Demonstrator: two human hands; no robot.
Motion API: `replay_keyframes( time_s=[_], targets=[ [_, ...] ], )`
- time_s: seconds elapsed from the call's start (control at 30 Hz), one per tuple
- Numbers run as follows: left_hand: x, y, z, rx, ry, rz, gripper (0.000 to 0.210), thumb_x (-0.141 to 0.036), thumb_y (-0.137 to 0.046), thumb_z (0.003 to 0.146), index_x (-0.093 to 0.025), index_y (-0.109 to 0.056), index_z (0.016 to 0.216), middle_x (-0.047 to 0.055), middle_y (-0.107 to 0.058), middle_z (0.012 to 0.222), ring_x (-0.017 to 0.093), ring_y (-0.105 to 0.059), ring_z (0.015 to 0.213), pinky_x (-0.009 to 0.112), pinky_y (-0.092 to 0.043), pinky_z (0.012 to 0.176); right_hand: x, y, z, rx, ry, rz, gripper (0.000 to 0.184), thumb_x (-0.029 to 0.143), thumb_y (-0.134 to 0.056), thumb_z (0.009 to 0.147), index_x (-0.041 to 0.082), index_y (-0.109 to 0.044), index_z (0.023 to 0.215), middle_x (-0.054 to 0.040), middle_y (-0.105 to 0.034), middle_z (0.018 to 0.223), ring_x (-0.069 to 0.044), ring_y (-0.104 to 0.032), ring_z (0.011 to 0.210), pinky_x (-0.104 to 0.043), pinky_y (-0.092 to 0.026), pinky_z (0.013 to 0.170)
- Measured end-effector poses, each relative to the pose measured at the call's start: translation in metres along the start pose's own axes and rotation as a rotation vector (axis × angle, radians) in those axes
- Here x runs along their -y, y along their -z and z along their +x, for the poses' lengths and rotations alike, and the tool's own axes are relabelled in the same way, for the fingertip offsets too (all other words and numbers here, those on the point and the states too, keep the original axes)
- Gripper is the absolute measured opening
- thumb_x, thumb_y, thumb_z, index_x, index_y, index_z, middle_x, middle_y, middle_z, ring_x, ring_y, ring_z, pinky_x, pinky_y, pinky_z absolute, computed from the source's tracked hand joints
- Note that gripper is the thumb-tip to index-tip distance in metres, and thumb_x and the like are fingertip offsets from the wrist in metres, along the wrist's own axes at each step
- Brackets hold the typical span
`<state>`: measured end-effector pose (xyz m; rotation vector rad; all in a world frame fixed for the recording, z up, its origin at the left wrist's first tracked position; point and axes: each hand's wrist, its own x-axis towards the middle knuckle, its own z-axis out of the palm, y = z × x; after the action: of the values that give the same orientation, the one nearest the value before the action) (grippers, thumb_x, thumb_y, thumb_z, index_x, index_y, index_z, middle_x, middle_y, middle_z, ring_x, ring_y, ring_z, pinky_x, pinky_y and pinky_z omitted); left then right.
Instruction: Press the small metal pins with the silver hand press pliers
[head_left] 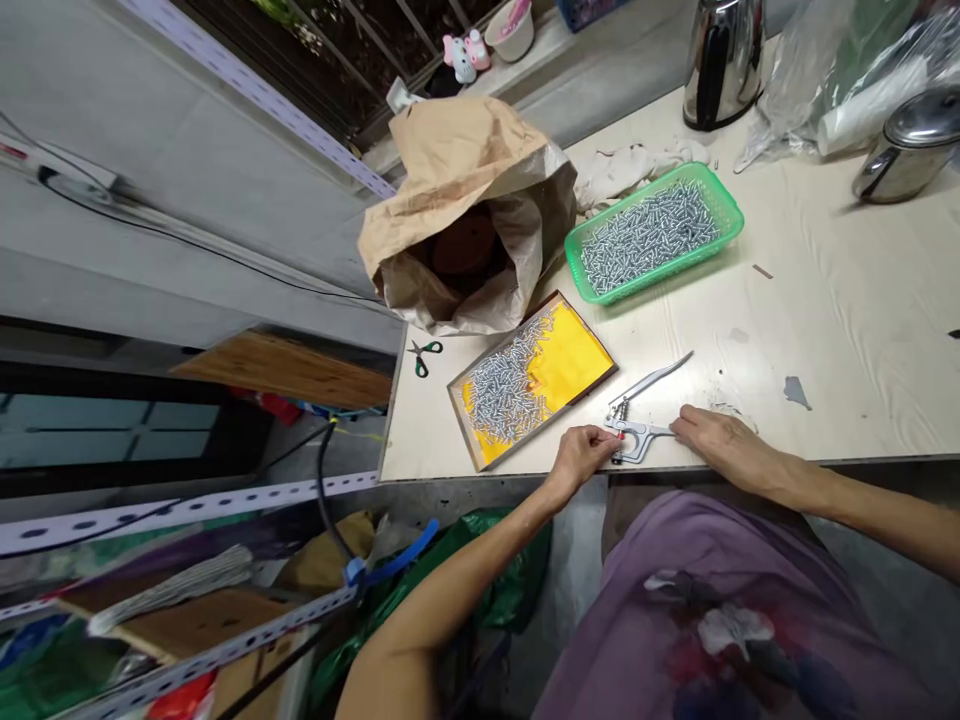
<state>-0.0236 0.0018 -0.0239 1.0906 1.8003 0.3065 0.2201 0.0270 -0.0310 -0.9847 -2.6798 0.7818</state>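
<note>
A pair of grey metal press pliers lies near the front edge of the table, its long upper handle swung up and away. My right hand is closed round the end of its lower handle. At the jaw end, my left hand pinches with thumb and forefinger beside a small red part of the tool. Whatever sits between those fingertips is too small to name. Left of the pliers, a shallow tray with a yellow bottom holds a heap of small silver metal pieces, close to my left hand.
A green plastic basket full of similar silver pieces stands farther back. An open brown paper sack leans behind the tray. Scissors lie at the table's left edge. A kettle and a lidded metal pot stand at the back right.
</note>
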Motion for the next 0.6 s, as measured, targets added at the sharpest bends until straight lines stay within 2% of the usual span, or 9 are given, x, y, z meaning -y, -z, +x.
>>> replay_keyframes(
  time_s=[0.23, 0.37, 0.5, 0.6],
  targets=[
    [-0.006, 0.005, 0.003, 0.130, 0.054, 0.049, 0.033, -0.044, -0.068, 0.066, -0.011, -0.069, 0.067, -0.007, -0.039, 0.043, 0.006, -0.027, 0.044, 0.021, -0.018, 0.045, 0.001, 0.001, -0.003, -0.009, 0.013, 0.018, 0.021, 0.002, -0.039, 0.087, 0.017, -0.055, 0.087, -0.0060, -0.054, 0.087, -0.016, -0.048, 0.069, -0.028, -0.034, 0.062],
    [-0.013, 0.006, 0.005, 0.135, 0.023, 0.143, 0.029, -0.040, -0.065, 0.068, -0.012, -0.064, 0.060, -0.006, -0.041, 0.044, 0.007, -0.031, 0.046, 0.022, -0.021, 0.047, 0.004, 0.005, -0.002, 0.005, -0.012, 0.016, 0.023, 0.001, -0.038, 0.085, 0.018, -0.054, 0.086, -0.0064, -0.055, 0.087, -0.017, -0.048, 0.069, -0.029, -0.035, 0.062],
    [-0.015, 0.004, 0.004, 0.068, -0.022, 0.240, 0.024, -0.034, -0.066, 0.067, -0.013, -0.062, 0.056, -0.004, -0.047, 0.046, 0.009, -0.041, 0.051, 0.021, -0.027, 0.050, 0.008, 0.010, -0.001, 0.020, -0.033, 0.015, 0.024, 0.000, -0.037, 0.085, 0.019, -0.054, 0.084, -0.0064, -0.055, 0.086, -0.017, -0.048, 0.069, -0.028, -0.035, 0.063],
    [-0.012, 0.004, 0.002, 0.114, 0.029, 0.187, 0.029, -0.038, -0.069, 0.066, -0.013, -0.062, 0.054, -0.005, -0.044, 0.044, 0.008, -0.040, 0.048, 0.021, -0.028, 0.049, 0.011, 0.013, -0.002, 0.025, -0.049, 0.015, 0.024, 0.001, -0.037, 0.085, 0.019, -0.053, 0.083, -0.0065, -0.055, 0.086, -0.017, -0.048, 0.070, -0.028, -0.035, 0.062]
  ],
)
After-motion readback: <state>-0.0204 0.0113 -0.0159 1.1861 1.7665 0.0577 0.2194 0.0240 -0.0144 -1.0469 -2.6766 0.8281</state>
